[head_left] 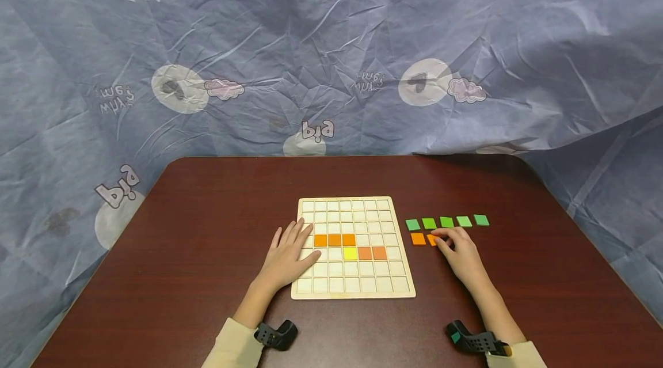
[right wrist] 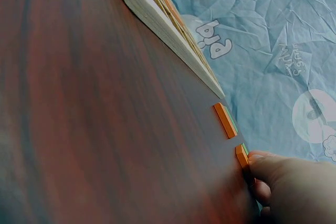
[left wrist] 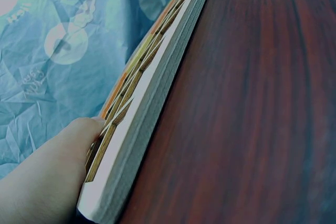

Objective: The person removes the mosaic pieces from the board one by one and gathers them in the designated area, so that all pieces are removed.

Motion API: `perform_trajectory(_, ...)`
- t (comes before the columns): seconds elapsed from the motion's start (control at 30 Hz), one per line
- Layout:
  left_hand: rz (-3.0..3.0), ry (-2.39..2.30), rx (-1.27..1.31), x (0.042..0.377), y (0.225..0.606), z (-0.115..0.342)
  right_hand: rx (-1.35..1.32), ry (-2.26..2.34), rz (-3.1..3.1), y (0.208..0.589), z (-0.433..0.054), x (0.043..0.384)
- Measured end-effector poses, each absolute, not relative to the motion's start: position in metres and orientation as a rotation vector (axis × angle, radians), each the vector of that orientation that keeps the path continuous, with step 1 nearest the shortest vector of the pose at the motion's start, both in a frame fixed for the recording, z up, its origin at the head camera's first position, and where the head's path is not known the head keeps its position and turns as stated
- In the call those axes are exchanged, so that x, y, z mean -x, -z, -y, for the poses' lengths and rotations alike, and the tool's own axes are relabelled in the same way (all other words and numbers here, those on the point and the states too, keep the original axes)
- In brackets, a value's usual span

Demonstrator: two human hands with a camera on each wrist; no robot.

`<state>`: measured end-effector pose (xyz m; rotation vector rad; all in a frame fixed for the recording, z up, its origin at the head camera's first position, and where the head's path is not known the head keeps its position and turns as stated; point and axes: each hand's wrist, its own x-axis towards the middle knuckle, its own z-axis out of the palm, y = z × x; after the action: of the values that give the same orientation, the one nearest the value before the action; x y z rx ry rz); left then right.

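Observation:
A pale wooden grid board [head_left: 353,296] lies on the table, some of its square cells filled. Three orange tiles [head_left: 334,240] sit side by side in one row; below them are a yellow tile [head_left: 350,253] and two darker orange tiles [head_left: 365,253]. My left hand [head_left: 286,257] rests on the board's left edge, fingers spread. Right of the board, my right hand [head_left: 460,251] pinches a loose orange tile [right wrist: 241,156], partly hidden by the fingers. Another orange tile [head_left: 418,239] lies just left of it.
Several green tiles [head_left: 446,222] lie in a row beyond the right hand. The dark brown table [head_left: 207,230] reaches back to a hanging blue-grey patterned cloth [head_left: 331,68]. Each wrist wears a black strapped device [head_left: 277,336].

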<state>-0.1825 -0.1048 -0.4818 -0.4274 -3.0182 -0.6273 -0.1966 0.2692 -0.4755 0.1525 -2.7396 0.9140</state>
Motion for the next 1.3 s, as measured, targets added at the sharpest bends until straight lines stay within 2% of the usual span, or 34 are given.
perform_trajectory(0.87, 3.015, 0.648, 0.430, 0.182, 0.480, 0.103, -0.011, -0.970, 2.607, 0.466, -0.266, 0.194)
perform_trajectory(1.03, 3.012, 0.652, 0.434, 0.182, 0.480, 0.103, -0.017, -0.997, 2.591, 0.458, -0.256, 0.192)
perform_trajectory(1.3, 3.009, 0.649, 0.440, 0.183, 0.481, 0.105, -0.176, -1.072, 2.581, 0.443, -0.217, 0.195)
